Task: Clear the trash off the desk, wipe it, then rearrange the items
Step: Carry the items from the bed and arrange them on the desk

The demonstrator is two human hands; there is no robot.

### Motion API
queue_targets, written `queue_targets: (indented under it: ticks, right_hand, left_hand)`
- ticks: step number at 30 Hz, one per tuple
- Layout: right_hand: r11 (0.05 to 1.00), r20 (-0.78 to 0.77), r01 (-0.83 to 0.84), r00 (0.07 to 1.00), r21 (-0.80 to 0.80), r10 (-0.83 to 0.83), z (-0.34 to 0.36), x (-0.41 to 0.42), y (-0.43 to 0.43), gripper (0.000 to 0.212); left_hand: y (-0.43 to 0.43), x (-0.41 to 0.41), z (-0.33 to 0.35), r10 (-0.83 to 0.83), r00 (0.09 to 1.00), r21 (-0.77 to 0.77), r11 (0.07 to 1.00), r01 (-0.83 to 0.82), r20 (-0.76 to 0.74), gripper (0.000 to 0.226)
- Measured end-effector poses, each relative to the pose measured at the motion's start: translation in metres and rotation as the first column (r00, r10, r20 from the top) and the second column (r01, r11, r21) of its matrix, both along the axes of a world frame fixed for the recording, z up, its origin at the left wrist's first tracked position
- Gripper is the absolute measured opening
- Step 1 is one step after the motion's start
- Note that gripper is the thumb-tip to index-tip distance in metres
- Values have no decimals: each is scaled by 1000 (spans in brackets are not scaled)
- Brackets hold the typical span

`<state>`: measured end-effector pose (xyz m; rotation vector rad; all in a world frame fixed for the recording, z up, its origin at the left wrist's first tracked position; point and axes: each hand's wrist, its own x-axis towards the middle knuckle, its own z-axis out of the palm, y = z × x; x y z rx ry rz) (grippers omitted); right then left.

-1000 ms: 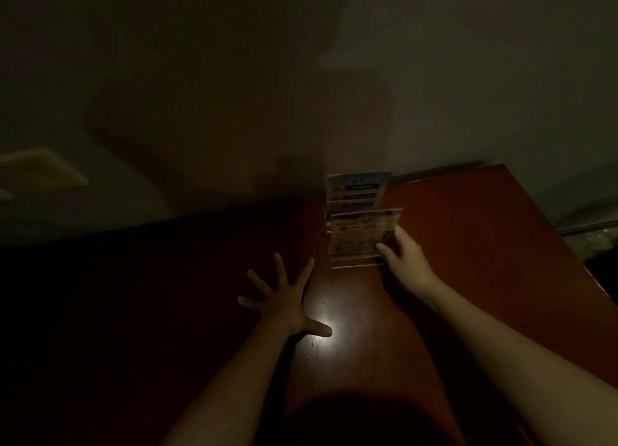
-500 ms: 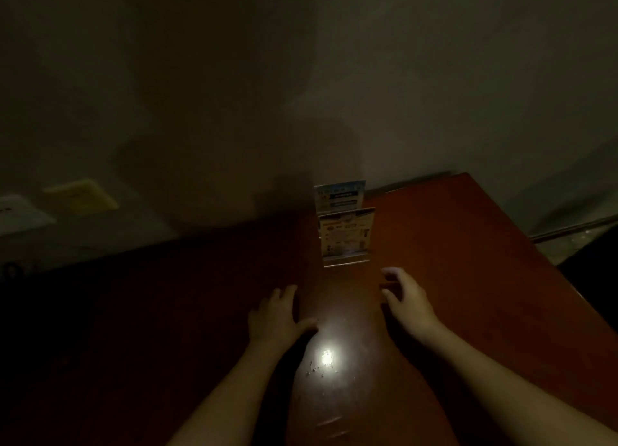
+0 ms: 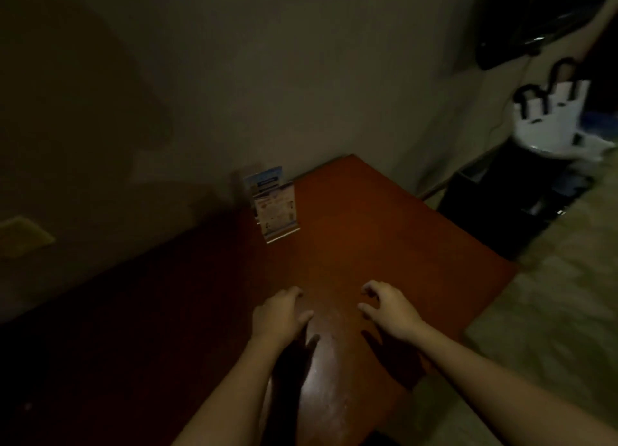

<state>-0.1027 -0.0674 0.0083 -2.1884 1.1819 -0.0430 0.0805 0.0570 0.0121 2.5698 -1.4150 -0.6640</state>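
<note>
Dim room: a reddish-brown wooden surface [image 3: 384,231] sits against a plain wall [image 3: 301,77]. We see both hands low over its near part, side by side and apart. The left hand [image 3: 279,315] and the right hand [image 3: 389,307] each have loosely curled fingers and hold nothing. Well beyond them, by the wall, 2 clear stands are upright, the front card stand [image 3: 277,211] just before the back card stand [image 3: 264,179]. Their printed cards show pale and blue patches; we find the writing too blurred to read.
</note>
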Motion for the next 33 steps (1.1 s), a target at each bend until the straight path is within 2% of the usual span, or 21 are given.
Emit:
queue_targets:
  ticks: [6, 13, 19, 25, 30, 33]
  right_hand:
    - [974, -8, 226, 974, 11, -226, 11, -99, 51, 31]
    - [846, 36, 531, 846, 52, -533, 14, -234, 97, 31]
    - [676, 23, 733, 677, 72, -736, 15, -364, 136, 31]
    - [487, -29, 869, 491, 86, -871, 17, -508, 188, 31]
    - [276, 8, 954, 277, 118, -961, 11, -596, 247, 31]
    - [119, 45, 982, 114, 146, -992, 6, -637, 283, 32]
  left_hand:
    - [-11, -70, 3, -292, 955, 35, 955, 294, -45, 44]
    - [-34, -193, 18, -643, 761, 22, 763, 646, -88, 43]
    - [-54, -345, 20, -820, 572, 115, 566, 817, -27, 48]
    - [-60, -509, 20, -912, 403, 164, 388, 907, -72, 51]
    - [-38, -629, 18, -986, 155, 182, 142, 973, -59, 53]
    - [-25, -698, 13, -998, 3, 182, -8, 983, -57, 55]
